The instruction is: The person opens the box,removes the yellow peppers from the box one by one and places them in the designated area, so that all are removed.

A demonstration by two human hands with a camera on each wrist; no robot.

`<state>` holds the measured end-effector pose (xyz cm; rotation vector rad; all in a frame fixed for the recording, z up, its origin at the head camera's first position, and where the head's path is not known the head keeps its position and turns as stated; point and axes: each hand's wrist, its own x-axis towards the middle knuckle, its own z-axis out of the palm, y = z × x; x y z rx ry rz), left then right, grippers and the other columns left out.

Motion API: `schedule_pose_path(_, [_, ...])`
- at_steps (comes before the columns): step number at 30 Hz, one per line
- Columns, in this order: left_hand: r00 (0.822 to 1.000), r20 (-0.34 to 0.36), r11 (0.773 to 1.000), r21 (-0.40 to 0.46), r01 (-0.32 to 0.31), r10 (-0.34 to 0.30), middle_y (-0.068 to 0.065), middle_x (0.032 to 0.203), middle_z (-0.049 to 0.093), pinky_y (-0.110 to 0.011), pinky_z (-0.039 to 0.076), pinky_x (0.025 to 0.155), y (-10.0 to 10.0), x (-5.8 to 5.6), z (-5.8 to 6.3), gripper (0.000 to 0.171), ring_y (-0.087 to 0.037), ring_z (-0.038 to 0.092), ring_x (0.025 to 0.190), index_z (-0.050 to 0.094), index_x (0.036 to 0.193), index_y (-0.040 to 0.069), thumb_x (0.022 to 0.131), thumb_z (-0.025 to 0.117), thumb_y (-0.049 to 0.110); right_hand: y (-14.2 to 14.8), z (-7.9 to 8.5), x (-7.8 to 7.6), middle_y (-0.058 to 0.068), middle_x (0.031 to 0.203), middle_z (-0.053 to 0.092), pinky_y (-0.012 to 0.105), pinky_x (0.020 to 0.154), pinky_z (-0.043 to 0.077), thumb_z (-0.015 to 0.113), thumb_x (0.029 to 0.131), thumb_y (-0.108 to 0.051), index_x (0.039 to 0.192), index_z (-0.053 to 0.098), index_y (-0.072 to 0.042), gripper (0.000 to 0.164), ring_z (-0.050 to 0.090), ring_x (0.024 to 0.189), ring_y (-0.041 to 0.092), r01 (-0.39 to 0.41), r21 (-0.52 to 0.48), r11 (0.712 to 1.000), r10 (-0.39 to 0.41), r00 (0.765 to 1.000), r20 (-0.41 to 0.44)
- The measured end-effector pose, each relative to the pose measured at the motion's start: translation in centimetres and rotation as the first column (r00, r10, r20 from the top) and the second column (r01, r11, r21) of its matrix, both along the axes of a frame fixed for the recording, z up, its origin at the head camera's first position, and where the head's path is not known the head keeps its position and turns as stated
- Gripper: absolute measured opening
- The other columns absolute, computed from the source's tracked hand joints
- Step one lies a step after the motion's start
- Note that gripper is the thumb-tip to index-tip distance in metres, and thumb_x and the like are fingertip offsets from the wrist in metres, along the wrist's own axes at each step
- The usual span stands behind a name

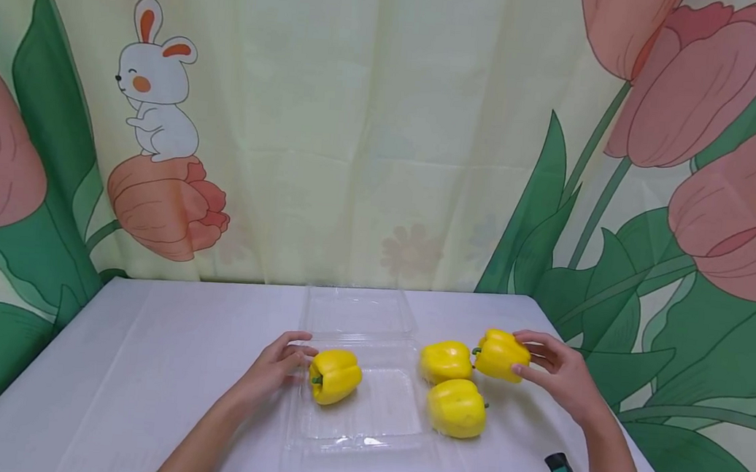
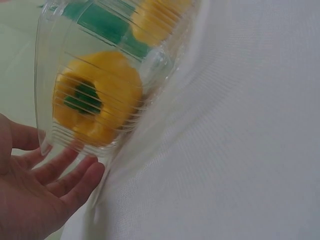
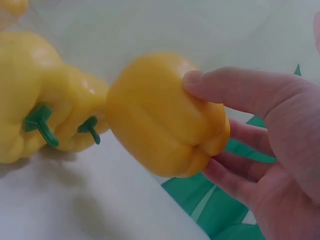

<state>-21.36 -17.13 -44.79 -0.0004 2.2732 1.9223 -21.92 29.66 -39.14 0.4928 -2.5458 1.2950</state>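
Note:
A clear plastic clamshell container (image 1: 364, 429) lies with its lid (image 1: 359, 314) folded back toward the curtain. One yellow bell pepper (image 1: 335, 377) sits in its left part, green stem toward the left. My left hand (image 1: 271, 372) is at the container's left wall; in the left wrist view its loosely extended fingers (image 2: 75, 180) touch the ribbed plastic. At the right, my right hand (image 1: 562, 373) holds another yellow bell pepper (image 3: 160, 115) between thumb and fingers. It appears lifted off the cloth, and its stem points left in the head view.
Two more yellow bell peppers, one behind (image 1: 446, 361) and one in front (image 1: 456, 408), rest just right of the container. A white cloth (image 1: 165, 367) covers the table. Behind it hangs a curtain (image 1: 359, 132) printed with tulips and a rabbit.

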Motion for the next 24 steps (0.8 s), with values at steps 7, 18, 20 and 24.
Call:
schedule_pose_path(7, [1.0,0.009,1.0,-0.002,-0.016,0.016,-0.005,0.122,0.065,-0.036,0.056,0.088,0.1,0.0,0.0,0.037,-0.02,0.061,0.109,0.046,0.137,0.013,0.099,0.044,0.012,0.8,-0.5,-0.5,0.007,0.125,0.058,0.006,0.085,0.048,0.073,0.085,-0.013,0.127,0.057,-0.002,0.046,0.053,0.103,-0.015,-0.018,0.007,1.0,0.018,1.0,0.015])
schedule_pose_path(18, [1.0,0.006,1.0,-0.015,-0.019,0.019,-0.007,0.122,0.064,-0.036,0.056,0.087,0.1,0.0,0.1,0.037,-0.02,0.061,0.108,0.046,0.137,0.013,0.099,0.045,0.013,1.3,-0.9,-0.7,0.02,0.132,0.054,0.01,0.084,0.05,0.072,0.087,-0.018,0.127,0.057,-0.006,0.045,0.053,0.102,-0.015,-0.018,0.022,1.0,0.016,0.996,0.084])
schedule_pose_path(20, [1.0,0.004,1.0,-0.014,-0.018,0.019,-0.007,0.123,0.064,-0.036,0.056,0.087,0.1,0.0,0.1,0.038,-0.02,0.061,0.108,0.045,0.137,0.013,0.099,0.045,0.013,1.4,-1.0,-0.9,0.019,0.132,0.055,0.01,0.084,0.05,0.072,0.087,-0.017,0.127,0.057,-0.006,0.044,0.053,0.102,-0.014,-0.025,0.029,0.999,0.022,0.996,0.09])
schedule_pose_path(24, [1.0,0.004,1.0,-0.009,-0.018,0.018,-0.007,0.122,0.064,-0.036,0.057,0.087,0.2,0.0,0.1,0.037,-0.02,0.061,0.107,0.046,0.137,0.013,0.099,0.045,0.013,1.6,-1.2,-1.1,0.018,0.132,0.055,0.01,0.084,0.05,0.071,0.087,-0.019,0.127,0.057,-0.007,0.044,0.053,0.101,-0.014,-0.03,0.043,0.999,0.025,0.993,0.115])
